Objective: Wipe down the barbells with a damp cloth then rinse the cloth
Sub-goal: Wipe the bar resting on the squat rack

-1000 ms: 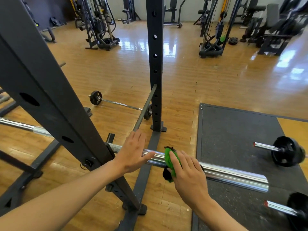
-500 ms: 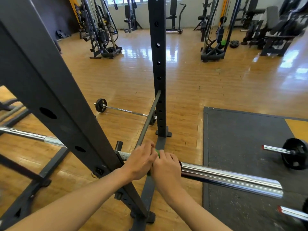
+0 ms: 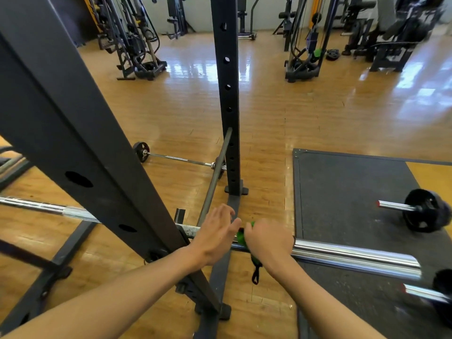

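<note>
**A:** Where's the cloth?

**B:** The green cloth (image 3: 242, 237) is on the barbell (image 3: 354, 256) that lies across the rack (image 3: 73, 133). It sits just outside the near upright, at the inner end of the chrome sleeve. A dark loop (image 3: 255, 275) hangs from the cloth below the bar.

**A:** Which hand has it?

**B:** The right hand (image 3: 269, 241). Its fingers are curled over the bar and grip the cloth, which only peeks out on the thumb side.

**A:** And the other hand?

**B:** The left hand (image 3: 215, 234) rests flat on the bar just beside the cloth, between it and the upright. Its fingers are straight and hold nothing.

**A:** Any other bars?

**B:** A loaded barbell (image 3: 415, 209) lies on the black mat (image 3: 342, 192) to the right. A thin one (image 3: 178, 159) lies on the wood floor beyond the rack.
</note>
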The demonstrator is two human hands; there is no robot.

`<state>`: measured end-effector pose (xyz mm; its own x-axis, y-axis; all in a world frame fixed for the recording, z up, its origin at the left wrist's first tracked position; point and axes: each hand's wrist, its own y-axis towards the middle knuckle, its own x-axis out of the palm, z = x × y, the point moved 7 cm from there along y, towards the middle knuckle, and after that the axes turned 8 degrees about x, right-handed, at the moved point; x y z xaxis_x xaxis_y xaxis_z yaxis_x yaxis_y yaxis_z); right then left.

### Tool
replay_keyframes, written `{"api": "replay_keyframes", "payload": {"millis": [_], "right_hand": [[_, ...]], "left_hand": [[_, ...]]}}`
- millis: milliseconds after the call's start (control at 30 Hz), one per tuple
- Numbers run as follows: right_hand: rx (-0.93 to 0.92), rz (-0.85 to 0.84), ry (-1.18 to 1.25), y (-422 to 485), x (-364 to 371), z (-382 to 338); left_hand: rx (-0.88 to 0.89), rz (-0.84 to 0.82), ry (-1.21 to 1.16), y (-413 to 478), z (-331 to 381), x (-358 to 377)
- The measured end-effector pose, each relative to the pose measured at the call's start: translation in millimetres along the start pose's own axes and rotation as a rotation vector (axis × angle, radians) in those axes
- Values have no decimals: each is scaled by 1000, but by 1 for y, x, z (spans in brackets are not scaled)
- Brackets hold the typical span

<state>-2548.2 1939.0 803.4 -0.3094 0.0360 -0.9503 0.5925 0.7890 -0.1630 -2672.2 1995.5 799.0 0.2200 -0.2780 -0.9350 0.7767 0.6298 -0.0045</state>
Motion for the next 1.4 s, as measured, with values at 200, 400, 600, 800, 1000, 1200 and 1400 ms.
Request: {"api": "replay_keyframes", "payload": {"millis": [200, 400, 600, 800, 1000, 1200, 1400], "right_hand": [[-414, 220, -34, -37, 14, -34], [-571, 393, -34, -51, 11, 28], [-168, 210, -47, -23, -10, -12], [-371, 328, -23, -38, 11, -39], [-644, 436, -108, -61, 44, 5], [-383, 437, -26, -54, 13, 8], [-194, 222, -47, -16, 18, -29]], "left_hand": [[-33, 66, -162, -2, 7, -16], [101, 21, -89, -3, 10, -4], [65, 53, 164, 4, -4, 10], [-27, 150, -99, -7, -1, -4], [159, 192, 4, -18, 20, -16], [107, 91, 38, -9, 6, 2], [-32, 213, -146, 6, 0, -5]]}}
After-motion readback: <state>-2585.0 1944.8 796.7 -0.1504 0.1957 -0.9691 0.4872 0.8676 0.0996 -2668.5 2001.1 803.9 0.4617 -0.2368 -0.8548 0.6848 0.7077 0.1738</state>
